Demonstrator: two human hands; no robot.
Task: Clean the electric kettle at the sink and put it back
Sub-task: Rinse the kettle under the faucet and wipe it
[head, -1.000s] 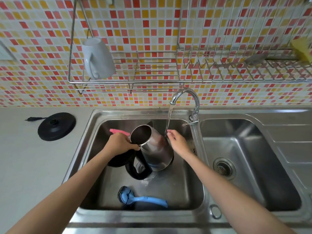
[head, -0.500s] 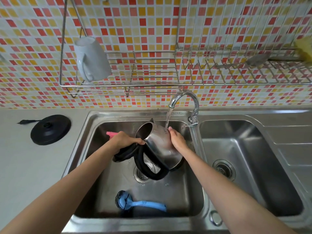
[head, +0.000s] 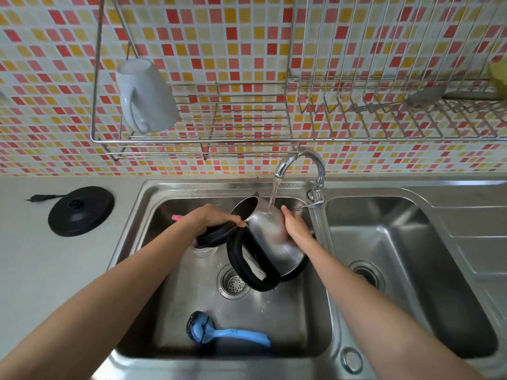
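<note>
The steel electric kettle (head: 267, 237) with its black handle is tilted over the left sink basin (head: 299, 319), mouth facing up and to the left. Water from the tap (head: 300, 160) runs onto its outer wall. My left hand (head: 212, 219) grips the kettle's rim and its open black lid. My right hand (head: 295, 224) lies flat against the kettle's right side, fingers together. The kettle's black base (head: 81, 211) with its cord sits on the counter to the left of the sink.
A blue-handled dish brush (head: 225, 334) lies at the front of the left basin, near the drain (head: 233, 282). A pink item (head: 177, 217) shows behind my left hand. The right basin (head: 406, 270) holds nothing. A white mug (head: 145, 96) hangs on the wire rack (head: 329, 138) above.
The kettle has been lifted and swung right under the water stream, handle turned down toward me. My right hand now presses on its side. The drain has come into view.
</note>
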